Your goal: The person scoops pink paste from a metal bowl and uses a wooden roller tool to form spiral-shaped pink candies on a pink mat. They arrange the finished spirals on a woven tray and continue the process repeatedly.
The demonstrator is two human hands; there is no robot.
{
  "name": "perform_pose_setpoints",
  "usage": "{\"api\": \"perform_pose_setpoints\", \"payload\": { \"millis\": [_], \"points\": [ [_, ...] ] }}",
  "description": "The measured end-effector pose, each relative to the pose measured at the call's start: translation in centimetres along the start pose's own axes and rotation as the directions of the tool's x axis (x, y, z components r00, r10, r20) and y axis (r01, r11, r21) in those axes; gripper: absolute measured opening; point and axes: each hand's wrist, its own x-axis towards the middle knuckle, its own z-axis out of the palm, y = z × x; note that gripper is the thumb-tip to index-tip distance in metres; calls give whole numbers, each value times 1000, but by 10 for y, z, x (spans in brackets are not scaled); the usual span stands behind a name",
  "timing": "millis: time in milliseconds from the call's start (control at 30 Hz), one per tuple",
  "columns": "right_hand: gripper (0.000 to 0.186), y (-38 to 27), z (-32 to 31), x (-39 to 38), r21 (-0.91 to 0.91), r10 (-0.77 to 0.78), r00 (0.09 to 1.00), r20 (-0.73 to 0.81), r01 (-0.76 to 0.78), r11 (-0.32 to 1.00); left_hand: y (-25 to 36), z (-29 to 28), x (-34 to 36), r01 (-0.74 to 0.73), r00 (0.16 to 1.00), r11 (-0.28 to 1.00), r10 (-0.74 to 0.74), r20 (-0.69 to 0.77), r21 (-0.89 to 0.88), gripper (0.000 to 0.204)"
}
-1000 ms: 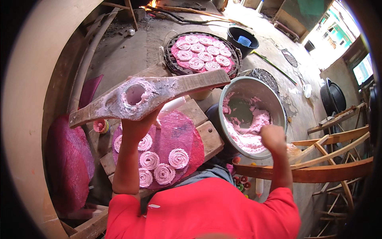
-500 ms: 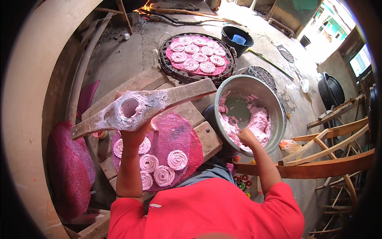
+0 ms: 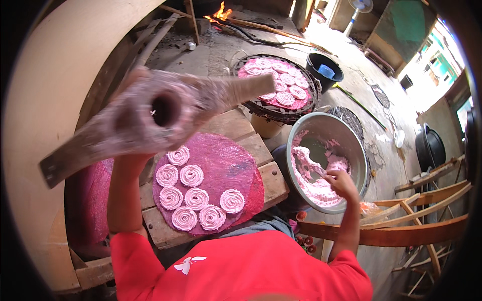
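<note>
My left hand point(image 3: 131, 159), partly hidden, grips a motion-blurred wooden press point(image 3: 93, 138) with a round central hole, raised above the left side of a pink sheet point(image 3: 228, 170). Several piped pink swirls point(image 3: 212, 216) lie on that sheet, which rests on wooden boards point(image 3: 269, 183). My right hand point(image 3: 340, 183) is closed around a utensil point(image 3: 317, 169) smeared with pink paste, inside a large grey tub point(image 3: 354, 140) that holds pink paste point(image 3: 324, 193).
A round dark tray point(image 3: 311, 100) of pink swirls stands at the back, beside a black bucket point(image 3: 334, 75). A wood fire point(image 3: 219, 15) burns behind. Curved wooden pieces point(image 3: 381, 230) lie at right, black basins point(image 3: 427, 143) beyond. A pale panel point(image 3: 45, 100) borders the left.
The press in my left hand has swung left and tilted, uncovering more swirls on the sheet. My right hand has shifted about in the tub, lifting the utensil through the paste.
</note>
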Motion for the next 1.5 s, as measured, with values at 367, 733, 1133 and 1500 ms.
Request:
{"api": "perform_pose_setpoints", "payload": {
  "millis": [367, 733, 1133, 1500],
  "points": [
    [28, -161, -63, -25, 578, -635, 651, 416, 350, 737, -22, 24, -53, -185, 963, 923, 101, 250, 337, 28],
    [28, -290, -3, -56, -889, -997, -46, -67, 457, 39, 12, -5, -50, -3, 994, 914, -44, 105, 405, 29],
    [30, -277, -56, -81, -891, -989, -7, -145, 436, 127, -20, -25, -56, 111, 993, 785, -118, -29, 609, 27],
    [36, -295, -9, -82, -870, -995, -62, -72, 492, 32, -4, -16, -61, 28, 997, 844, -64, 49, 536, 44]
  ]
}}
